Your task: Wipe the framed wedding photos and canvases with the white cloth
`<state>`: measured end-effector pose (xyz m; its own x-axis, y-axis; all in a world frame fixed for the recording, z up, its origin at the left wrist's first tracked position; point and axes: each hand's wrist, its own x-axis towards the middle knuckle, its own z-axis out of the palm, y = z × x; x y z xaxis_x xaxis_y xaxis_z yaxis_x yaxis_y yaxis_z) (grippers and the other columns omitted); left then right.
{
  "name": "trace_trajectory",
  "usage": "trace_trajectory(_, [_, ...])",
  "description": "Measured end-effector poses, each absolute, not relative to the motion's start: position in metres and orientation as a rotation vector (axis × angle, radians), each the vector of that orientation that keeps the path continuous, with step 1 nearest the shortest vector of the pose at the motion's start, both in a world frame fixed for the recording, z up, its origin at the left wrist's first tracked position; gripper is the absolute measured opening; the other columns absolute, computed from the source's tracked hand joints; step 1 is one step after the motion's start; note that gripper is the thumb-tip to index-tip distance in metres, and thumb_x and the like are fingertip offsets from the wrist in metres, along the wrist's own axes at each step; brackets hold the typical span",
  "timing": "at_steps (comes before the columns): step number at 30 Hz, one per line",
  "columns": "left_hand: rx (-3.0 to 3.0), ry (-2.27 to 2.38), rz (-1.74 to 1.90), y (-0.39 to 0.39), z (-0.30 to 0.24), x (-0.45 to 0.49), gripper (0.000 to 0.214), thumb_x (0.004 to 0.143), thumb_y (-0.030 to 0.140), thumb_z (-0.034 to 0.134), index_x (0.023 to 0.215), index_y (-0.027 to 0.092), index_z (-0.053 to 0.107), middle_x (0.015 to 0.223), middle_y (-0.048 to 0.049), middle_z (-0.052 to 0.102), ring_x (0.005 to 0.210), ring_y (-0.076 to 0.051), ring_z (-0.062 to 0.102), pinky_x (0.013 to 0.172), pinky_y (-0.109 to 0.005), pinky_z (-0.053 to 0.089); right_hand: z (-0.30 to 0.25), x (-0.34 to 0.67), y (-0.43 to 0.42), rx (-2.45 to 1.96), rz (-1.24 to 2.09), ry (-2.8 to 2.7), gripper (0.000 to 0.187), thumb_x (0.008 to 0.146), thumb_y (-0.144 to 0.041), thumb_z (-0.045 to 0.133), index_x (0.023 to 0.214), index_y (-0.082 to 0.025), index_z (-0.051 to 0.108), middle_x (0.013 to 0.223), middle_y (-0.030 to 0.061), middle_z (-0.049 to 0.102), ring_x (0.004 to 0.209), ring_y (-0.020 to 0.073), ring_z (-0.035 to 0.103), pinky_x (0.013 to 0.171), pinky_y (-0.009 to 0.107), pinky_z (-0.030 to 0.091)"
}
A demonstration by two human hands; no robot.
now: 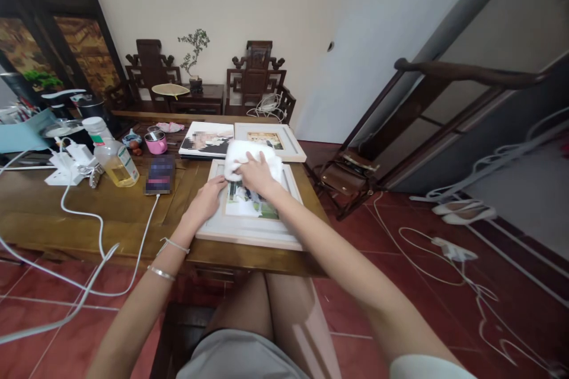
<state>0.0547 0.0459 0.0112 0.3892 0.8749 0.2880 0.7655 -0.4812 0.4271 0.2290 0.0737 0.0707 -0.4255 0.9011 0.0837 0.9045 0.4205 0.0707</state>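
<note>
While cloth lies under clutching right hand | left hand (uncurled) touches frame

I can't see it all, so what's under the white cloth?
The near picture frame. Its photo shows at the bottom; the cloth and right hand hide what's above.

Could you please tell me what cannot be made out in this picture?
Head view: part of the photo in the near pale wooden picture frame, hidden by the folded white cloth and right hand.
Head view: dark rectangular phone, its screen obscured by pixelation.
Head view: pale-blue box, cut off by the left edge.
Head view: clear plastic bottle, its label lettering too small.
</note>
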Motion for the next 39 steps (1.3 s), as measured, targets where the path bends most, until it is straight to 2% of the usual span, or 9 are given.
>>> trace_trajectory(6, [2.372,1.486,0.705,0.045,0.007,0.055,0.063,0.074,-0.008,0.037,0.127,0.017,0.057,0.143,-0.0087,0.049,0.136,-0.019,0.041,0.114,-0.037,0.032,0.076,0.318,0.056,-1.980,-0.169,-2.518,0.048,0.081,-0.005,0.041,0.118,-0.019,0.067,0.121,0.0166,0.064,0.134,0.0312,0.036,0.107,0.062,0.015])
trace_trajectory(10, [2.368,1.518,0.687,0.043,0.010,0.056,0.059,0.079,-0.005,0.035,0.129,0.019,0.055,0.144,-0.0072,0.048,0.136,-0.018,0.041,0.114,-0.037,0.031,0.081,0.335,0.053,-2.013,-0.163,-2.493,0.051,0.081,-0.005,0.039,0.122,-0.020,0.065,0.121,0.0156,0.064,0.127,0.0309,0.045,0.106,0.059,0.022])
trace_trajectory(15, [2.353,1.446,0.939,0.038,0.016,0.057,0.047,0.092,0.012,0.032,0.138,0.012,0.042,0.145,-0.0145,0.045,0.136,-0.021,0.041,0.114,-0.038,0.032,0.077,0.279,0.070,-1.827,-0.160,-2.529,0.054,0.083,-0.005,0.039,0.132,-0.017,0.056,0.134,0.0144,0.056,0.136,0.0316,0.032,0.106,0.054,0.027])
trace_trajectory(19, [2.313,1.363,1.077,0.036,0.019,0.056,0.045,0.097,0.021,0.028,0.141,0.017,0.036,0.144,-0.0122,0.045,0.135,-0.019,0.041,0.113,-0.038,0.033,0.072,0.222,0.074,-1.646,-0.140,-2.611,0.050,0.084,-0.009,0.042,0.131,-0.019,0.056,0.148,0.0100,0.041,0.138,0.0343,0.024,0.107,0.057,0.024])
trace_trajectory(23, [2.206,1.448,1.192,0.033,0.023,0.058,0.043,0.098,0.025,0.026,0.139,0.015,0.039,0.136,-0.0151,0.051,0.127,-0.021,0.048,0.109,-0.038,0.037,0.070,0.195,0.053,-1.545,-0.143,-2.687,0.046,0.086,-0.011,0.040,0.129,-0.011,0.057,0.146,0.0161,0.042,0.137,0.0372,0.025,0.109,0.056,0.020])
trace_trajectory(27, [2.034,1.522,1.334,0.032,0.028,0.060,0.042,0.099,0.029,0.026,0.129,0.010,0.048,0.125,-0.0163,0.059,0.121,-0.022,0.054,0.106,-0.038,0.040,0.073,0.197,0.023,-1.452,-0.119,-2.800,0.044,0.085,-0.010,0.041,0.124,-0.013,0.062,0.145,0.0136,0.045,0.135,0.0371,0.030,0.107,0.054,0.027])
trace_trajectory(32, [1.949,1.585,1.319,0.038,0.027,0.056,0.035,0.096,0.020,0.031,0.119,0.012,0.056,0.110,-0.0115,0.067,0.106,-0.020,0.063,0.098,-0.036,0.046,0.082,0.209,-0.016,-1.325,-0.017,-2.928,0.049,0.080,-0.007,0.048,0.126,-0.018,0.061,0.148,0.0109,0.042,0.137,0.0369,0.029,0.108,0.056,0.026])
trace_trajectory(35, [2.099,1.541,1.225,0.041,0.024,0.055,0.033,0.089,0.009,0.037,0.112,0.014,0.060,0.111,-0.0105,0.066,0.107,-0.020,0.061,0.100,-0.037,0.046,0.086,0.218,-0.042,-1.190,0.181,-2.978,0.056,0.076,-0.003,0.047,0.127,-0.021,0.061,0.148,0.0089,0.042,0.140,0.0351,0.027,0.109,0.057,0.026])
trace_trajectory(39, [2.253,1.490,1.115,0.041,0.020,0.055,0.033,0.084,0.006,0.042,0.107,0.016,0.063,0.112,-0.0089,0.065,0.117,-0.021,0.057,0.107,-0.038,0.042,0.088,0.224,-0.070,-1.222,0.273,-2.931,0.058,0.073,-0.001,0.048,0.127,-0.020,0.061,0.148,0.0101,0.042,0.141,0.0353,0.024,0.112,0.057,0.022])
